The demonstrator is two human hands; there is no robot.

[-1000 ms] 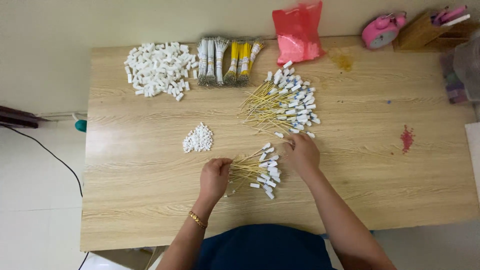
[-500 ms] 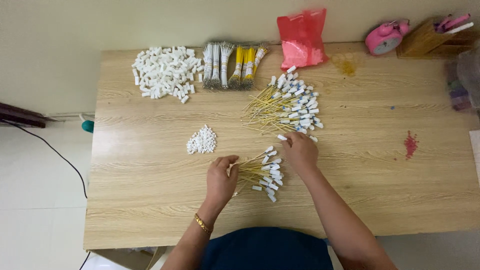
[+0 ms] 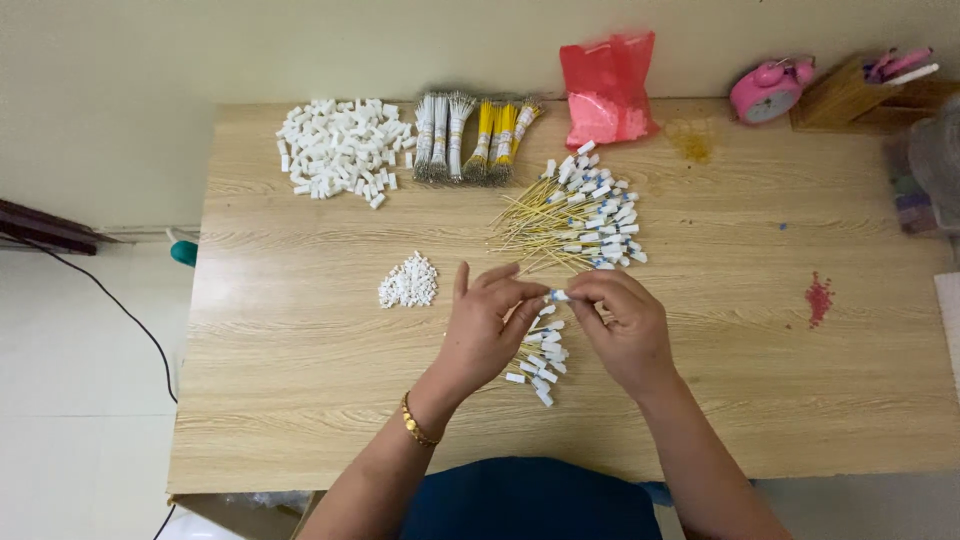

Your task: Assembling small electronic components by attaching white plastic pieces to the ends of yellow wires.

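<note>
One small white connector (image 3: 560, 296) with a thin yellow wire is pinched between the fingertips of both hands, above the middle of the wooden table (image 3: 300, 400). Left hand (image 3: 487, 330) has thumb and forefinger closed toward the piece from the left, its other fingers spread upward, and a gold bracelet (image 3: 417, 425) sits on its wrist. Right hand (image 3: 622, 325) meets it from the right with fingers curled narrowly around the same piece. Directly beneath and between the hands lies a small heap of finished wires with white ends (image 3: 540, 358), partly hidden by the palms. Just beyond the hands, farther up the table, spreads a larger pile of yellow wires with white tips (image 3: 575, 215). Left of the hands, a little mound of tiny white parts (image 3: 408, 281) rests apart. Along the far edge sit a pile of bigger white housings (image 3: 340, 148), bundles of grey and yellow wires (image 3: 470, 135), a red plastic bag (image 3: 605, 90) and a pink alarm clock (image 3: 765, 90).
</note>
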